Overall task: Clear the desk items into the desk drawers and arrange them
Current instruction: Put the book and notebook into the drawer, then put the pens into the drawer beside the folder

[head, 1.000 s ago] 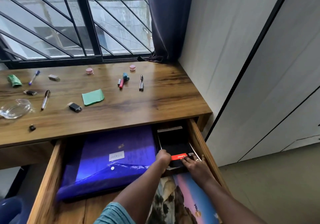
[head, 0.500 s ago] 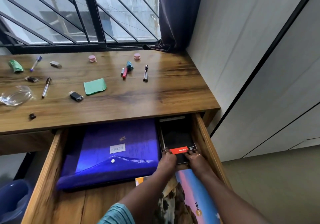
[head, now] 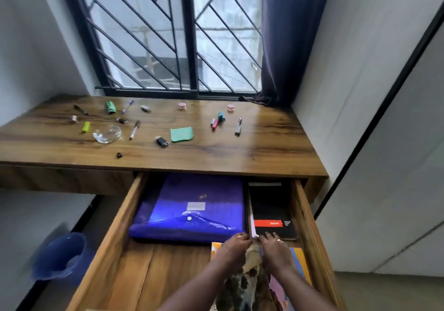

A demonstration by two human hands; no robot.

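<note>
The right desk drawer [head: 310, 233] is pulled out. A blue snap folder [head: 187, 209] lies in it on the left. A black notebook [head: 271, 205] with a red label lies at the back right, with a pale page edge along its left side. My left hand [head: 234, 248] and my right hand [head: 274, 245] meet at the notebook's near left corner, fingers pinched on it. A colourful book [head: 299, 260] lies under my wrists. On the desk [head: 264, 152] lie a green note pad [head: 181, 134], pens [head: 238, 126], a red marker [head: 215, 123] and a glass dish [head: 107, 134].
Small items are scattered across the desk's left half: a black stick [head: 162, 141], a yellow-green highlighter [head: 85, 127], two pink jars [head: 182, 106]. A blue bin [head: 60, 255] stands on the floor to the left. A dark curtain [head: 286, 39] hangs at the back right, next to a white wall.
My head has risen and turned left, so more of the desk and the bin show. Both hands have closed in together on the notebook's near left corner.
</note>
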